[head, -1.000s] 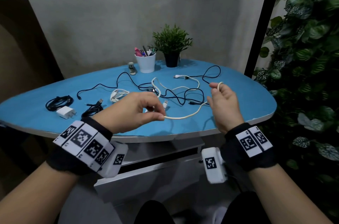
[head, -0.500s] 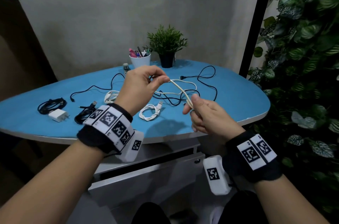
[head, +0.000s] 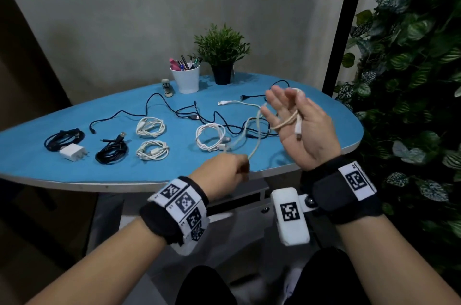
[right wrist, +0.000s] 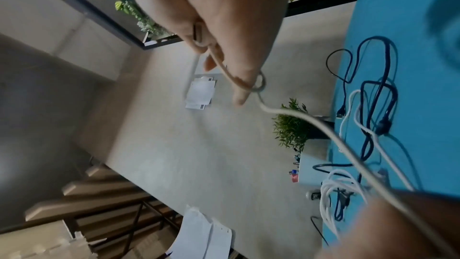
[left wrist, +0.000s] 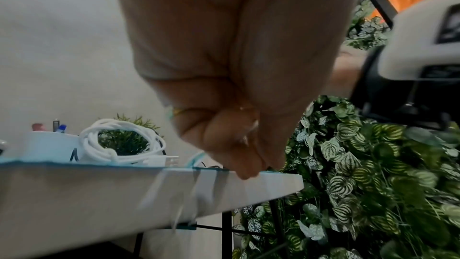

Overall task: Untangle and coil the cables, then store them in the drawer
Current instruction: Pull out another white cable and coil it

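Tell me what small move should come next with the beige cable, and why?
Probably the left hand lifts its pinched stretch over the right hand for another turn: the beige cable loops those open fingers, and slack hangs between the hands.

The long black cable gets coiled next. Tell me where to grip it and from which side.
Pinch the long black cable at its free left end, coming from above. That end lies alone on the table, apart from the coils; rightward it likely runs into the tangle.
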A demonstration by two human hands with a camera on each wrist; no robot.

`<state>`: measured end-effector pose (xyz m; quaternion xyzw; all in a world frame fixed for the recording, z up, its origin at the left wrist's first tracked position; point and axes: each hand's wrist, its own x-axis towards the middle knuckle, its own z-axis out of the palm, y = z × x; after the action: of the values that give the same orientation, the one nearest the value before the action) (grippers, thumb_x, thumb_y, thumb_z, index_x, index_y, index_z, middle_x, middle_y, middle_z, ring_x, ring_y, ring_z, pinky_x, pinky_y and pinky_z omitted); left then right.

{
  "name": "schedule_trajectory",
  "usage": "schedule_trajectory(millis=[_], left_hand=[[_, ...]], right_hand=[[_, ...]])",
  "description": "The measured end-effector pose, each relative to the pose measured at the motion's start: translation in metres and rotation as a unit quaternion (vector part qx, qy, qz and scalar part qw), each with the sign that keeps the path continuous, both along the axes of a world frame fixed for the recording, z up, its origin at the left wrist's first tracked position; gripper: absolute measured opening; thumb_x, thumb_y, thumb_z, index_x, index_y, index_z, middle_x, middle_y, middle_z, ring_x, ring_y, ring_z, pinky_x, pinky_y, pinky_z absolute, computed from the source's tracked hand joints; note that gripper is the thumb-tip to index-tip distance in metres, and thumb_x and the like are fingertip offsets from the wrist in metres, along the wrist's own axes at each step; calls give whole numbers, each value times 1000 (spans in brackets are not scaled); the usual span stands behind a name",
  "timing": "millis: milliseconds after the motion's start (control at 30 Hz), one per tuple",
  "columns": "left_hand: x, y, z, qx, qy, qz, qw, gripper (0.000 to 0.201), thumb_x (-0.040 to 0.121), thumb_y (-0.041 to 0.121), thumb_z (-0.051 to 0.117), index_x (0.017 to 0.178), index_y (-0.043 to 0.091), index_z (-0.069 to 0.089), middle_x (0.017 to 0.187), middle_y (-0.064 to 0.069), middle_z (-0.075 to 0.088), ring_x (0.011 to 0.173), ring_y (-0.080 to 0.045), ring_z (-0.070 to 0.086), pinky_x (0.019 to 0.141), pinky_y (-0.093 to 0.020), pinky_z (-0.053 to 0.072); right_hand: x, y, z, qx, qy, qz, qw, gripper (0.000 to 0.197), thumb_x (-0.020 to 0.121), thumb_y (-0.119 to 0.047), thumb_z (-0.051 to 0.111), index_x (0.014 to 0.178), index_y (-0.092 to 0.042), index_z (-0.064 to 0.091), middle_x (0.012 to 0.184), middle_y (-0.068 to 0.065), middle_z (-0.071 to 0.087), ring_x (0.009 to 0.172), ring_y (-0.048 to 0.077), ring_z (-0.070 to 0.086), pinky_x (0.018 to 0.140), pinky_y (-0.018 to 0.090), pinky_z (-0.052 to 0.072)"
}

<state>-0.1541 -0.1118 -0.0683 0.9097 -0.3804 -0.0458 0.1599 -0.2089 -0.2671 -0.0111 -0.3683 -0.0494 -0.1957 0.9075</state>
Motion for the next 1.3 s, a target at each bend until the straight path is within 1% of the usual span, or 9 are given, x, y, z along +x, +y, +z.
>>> schedule_trajectory(millis=[267, 333, 400, 533, 667, 900, 1000, 1133, 1300], left_hand=[[-5, 15, -8, -80, 5, -101, 992, 18, 92, 14, 52, 99, 21, 66, 99, 2, 56, 92, -13, 58, 88, -31, 47], [1, 16, -4, -144, -13, -118, 982, 15, 91, 17, 54, 96, 23, 66, 95, 5, 57, 89, -9, 57, 84, -26, 47], [4, 16, 3, -204, -52, -131, 969, 14, 90, 23, 54, 94, 20, 67, 89, 7, 59, 83, -4, 56, 78, -18, 44], [5, 15, 19, -265, -94, -142, 949, 18, 89, 19, 54, 96, 13, 69, 83, 16, 55, 76, 9, 52, 73, -10, 43], [12, 15, 32, -325, -111, -103, 934, 17, 90, 9, 52, 98, 10, 68, 82, 3, 61, 74, -6, 59, 72, -27, 52], [26, 13, 60, -356, -192, -27, 914, 16, 90, 14, 53, 95, 11, 69, 81, 0, 63, 70, -13, 58, 67, -29, 51], [34, 13, 67, -353, -226, 21, 908, 15, 90, 17, 57, 94, 10, 70, 84, -7, 67, 71, -19, 58, 67, -33, 49], [43, 14, 57, -296, -152, 92, 939, 16, 93, 22, 55, 94, 14, 70, 78, -7, 67, 71, -24, 60, 70, -41, 51], [30, 3, 36, -219, -50, 109, 968, 18, 95, 23, 50, 93, 17, 67, 75, -4, 65, 61, -21, 57, 66, -39, 53]], right_hand=[[11, -11, -10, -99, 95, -171, 976, 19, 100, -12, 39, 96, -18, 56, 111, 1, 57, 123, 15, 50, 108, 35, 39], [12, -9, -17, -218, 123, -217, 944, 18, 100, -13, 38, 98, -20, 55, 94, 9, 58, 97, 18, 62, 95, 35, 48], [13, -8, -25, -328, 145, -240, 902, 17, 99, -15, 39, 102, -21, 54, 79, -2, 51, 69, 9, 50, 73, 25, 44], [14, -9, -30, -498, 179, -205, 824, 16, 99, -18, 37, 108, -20, 50, 97, -4, 59, 85, 5, 55, 75, 24, 43], [7, -2, -28, -519, 163, -134, 828, 15, 101, -18, 33, 107, -16, 46, 71, 3, 65, 63, 3, 63, 53, 10, 39], [4, 1, -31, -546, 124, -126, 819, 17, 101, -21, 33, 98, -21, 50, 66, -1, 58, 85, 19, 62, 77, 28, 45], [-1, 2, -28, -530, 113, -94, 835, 24, 101, -25, 36, 91, -18, 56, 58, -4, 46, 56, 9, 45, 60, 21, 40], [-11, 6, -21, -485, 90, 10, 870, 42, 85, -48, 47, 64, -13, 56, 46, -2, 36, 44, 11, 36, 50, 18, 36], [-13, 6, -17, -373, 65, 42, 924, 43, 100, -32, 38, 61, -13, 42, 47, 3, 44, 46, 16, 37, 53, 29, 34]])
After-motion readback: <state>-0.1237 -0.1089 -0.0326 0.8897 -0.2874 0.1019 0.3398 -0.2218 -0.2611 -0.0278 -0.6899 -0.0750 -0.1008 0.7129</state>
